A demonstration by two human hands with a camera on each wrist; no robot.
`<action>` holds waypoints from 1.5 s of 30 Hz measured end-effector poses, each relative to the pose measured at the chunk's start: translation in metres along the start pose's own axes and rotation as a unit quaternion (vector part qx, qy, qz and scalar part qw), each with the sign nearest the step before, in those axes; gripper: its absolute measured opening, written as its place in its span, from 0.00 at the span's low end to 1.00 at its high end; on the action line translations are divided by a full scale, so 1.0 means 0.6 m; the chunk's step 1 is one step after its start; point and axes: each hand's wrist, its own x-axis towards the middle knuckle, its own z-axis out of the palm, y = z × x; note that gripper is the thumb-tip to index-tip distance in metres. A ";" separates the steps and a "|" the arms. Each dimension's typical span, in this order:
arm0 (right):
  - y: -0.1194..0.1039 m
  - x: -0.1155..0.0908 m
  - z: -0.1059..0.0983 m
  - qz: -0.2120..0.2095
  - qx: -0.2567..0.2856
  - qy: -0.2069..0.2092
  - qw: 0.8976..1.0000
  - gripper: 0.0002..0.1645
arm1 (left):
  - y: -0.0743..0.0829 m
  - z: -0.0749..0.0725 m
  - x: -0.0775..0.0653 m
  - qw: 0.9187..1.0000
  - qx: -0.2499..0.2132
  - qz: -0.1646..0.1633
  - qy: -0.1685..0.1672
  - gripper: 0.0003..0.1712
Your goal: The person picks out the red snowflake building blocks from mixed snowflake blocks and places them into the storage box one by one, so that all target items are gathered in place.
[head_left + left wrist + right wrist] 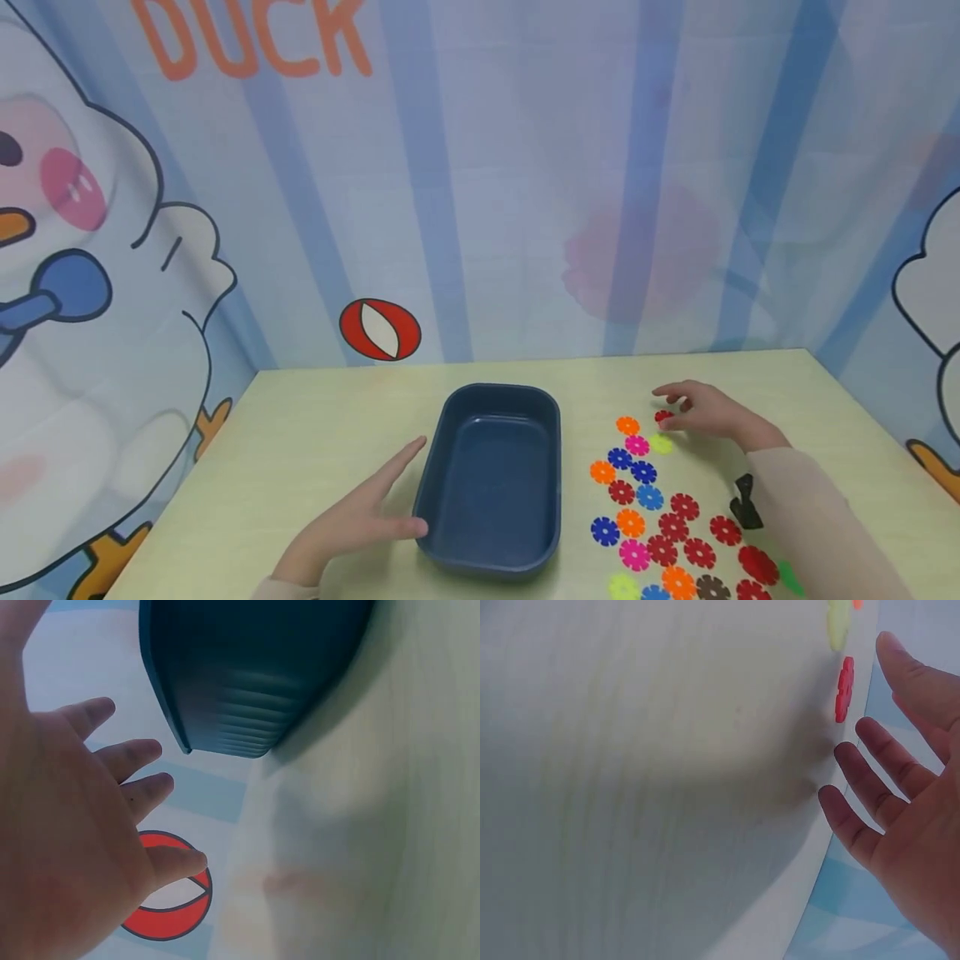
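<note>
Head view shows coloured discs (672, 527) lying outside the blue tray (495, 483).

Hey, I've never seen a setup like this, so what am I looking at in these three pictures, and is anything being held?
There's no robot here: these are a person's bare hands. The widest picture comes from a camera on the head, looking forward and down. The other two come from cameras on the wrists, each showing that hand close up.

On the pale table stands a dark blue tray. To its right lie many colourful notched discs, plus a small black object that I can't identify. Behind hangs a printed backdrop.

Neither hand appears to hold anything. The left hand is spread beside the tray; I can't tell whether its thumb touches. The right hand is at a red disc, fingers loosely open.
</note>
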 end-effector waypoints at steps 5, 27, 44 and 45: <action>0.000 0.005 0.007 0.009 0.000 0.000 1.000 0.32 | -0.009 0.002 -0.002 0.999 -0.005 0.029 -0.013 0.58; 0.010 0.009 0.009 0.070 0.018 0.011 0.997 0.24 | -0.018 0.011 0.001 0.999 0.005 0.030 -0.038 0.60; 0.012 0.023 0.004 0.074 -0.006 -0.030 0.997 0.18 | -0.023 0.017 0.003 0.999 -0.001 0.040 -0.029 0.59; 0.012 0.024 0.004 0.073 -0.008 -0.031 0.997 0.18 | -0.023 0.017 0.003 0.999 -0.001 0.040 -0.029 0.59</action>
